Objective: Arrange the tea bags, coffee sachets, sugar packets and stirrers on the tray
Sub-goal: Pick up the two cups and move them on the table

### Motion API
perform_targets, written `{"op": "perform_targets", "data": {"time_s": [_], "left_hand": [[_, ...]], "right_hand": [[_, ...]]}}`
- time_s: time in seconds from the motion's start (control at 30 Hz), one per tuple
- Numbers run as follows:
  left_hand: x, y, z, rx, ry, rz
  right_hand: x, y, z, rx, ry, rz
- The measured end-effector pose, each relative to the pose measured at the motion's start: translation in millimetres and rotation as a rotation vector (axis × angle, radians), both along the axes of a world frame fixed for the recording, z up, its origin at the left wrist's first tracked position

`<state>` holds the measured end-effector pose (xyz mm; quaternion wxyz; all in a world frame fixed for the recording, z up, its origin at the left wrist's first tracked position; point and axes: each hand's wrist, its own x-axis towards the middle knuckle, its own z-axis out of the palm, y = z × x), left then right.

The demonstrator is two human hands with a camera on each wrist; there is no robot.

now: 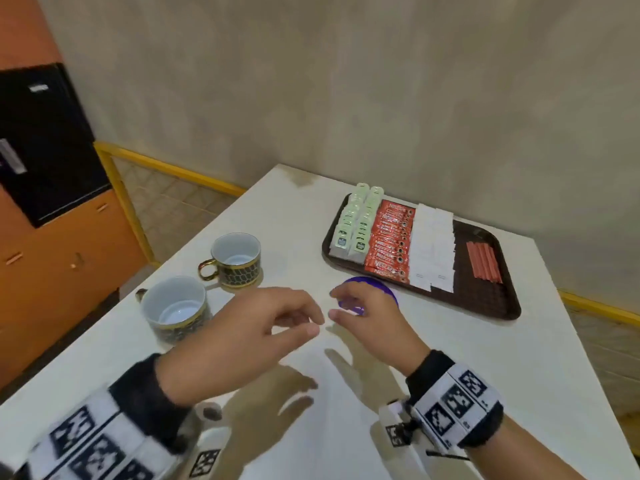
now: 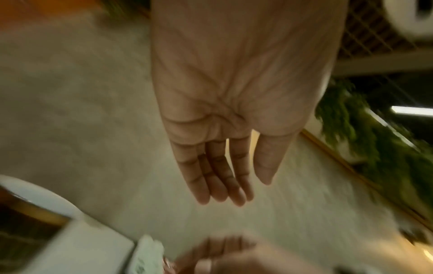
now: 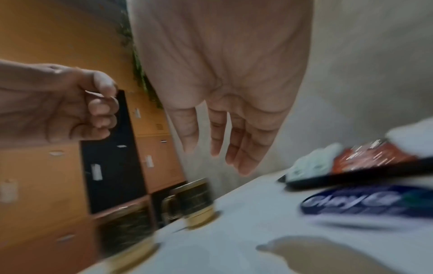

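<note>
A dark brown tray (image 1: 485, 299) sits at the far right of the white table. On it lie rows of pale green tea bags (image 1: 355, 225), red coffee sachets (image 1: 389, 242), white sugar packets (image 1: 434, 247) and reddish stirrers (image 1: 483, 261). Both hands hover above the table's middle, in front of the tray, holding nothing. My left hand (image 1: 277, 323) has relaxed, loosely bent fingers (image 2: 218, 183). My right hand (image 1: 363, 310) also hangs loose with fingers (image 3: 234, 148) nearly straight. The fingertips of the two hands almost meet.
Two white cups with dark patterned sides stand at the left: one (image 1: 237, 259) further back, one (image 1: 175, 308) nearer. A blue round lid (image 1: 375, 284) lies just behind my right hand, close to the tray's front edge. Orange cabinets (image 1: 52, 271) stand left of the table.
</note>
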<state>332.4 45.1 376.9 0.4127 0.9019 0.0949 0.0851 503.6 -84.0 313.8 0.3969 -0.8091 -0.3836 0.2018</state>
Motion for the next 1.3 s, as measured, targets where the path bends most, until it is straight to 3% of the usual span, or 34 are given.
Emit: {"op": "perform_targets", "data": {"time_s": [0.1,0.2,0.27,0.33,0.43,0.57,0.77,0.97,1.13,1.3], "left_hand": [[-81,24,12,-0.110,-0.076,0.234],[-127,70,-7,0.001,-0.097,0.495],[-136,108,-30,0.083,-0.011,0.606],[-130,140,-51,0.111,0.116,0.590],[-109,168,-70,0.073,0.256,0.431],[-90,181,-79,0.055,0.271,0.265],[-112,180,-91,0.022,0.204,0.374],[-154,162,-101,-0.232,0.221,0.436],[-154,149,-112,-0.464,0.260,0.377],[-127,147,-110,-0.553,0.224,0.438]], "right_hand": [[-55,47,-21,0.095,0.207,0.125],[-84,95,-43,0.120,0.322,0.142],[-94,121,-50,0.128,0.352,0.147],[-97,142,-51,0.150,0.328,0.149],[-96,162,-49,0.148,0.322,0.097],[-96,176,-51,0.125,0.382,0.058],[-104,188,-51,0.174,0.594,0.032],[-104,204,-62,0.318,0.893,-0.139],[-90,191,-49,0.254,0.825,-0.204],[-71,178,-57,0.260,0.535,-0.418]]}}
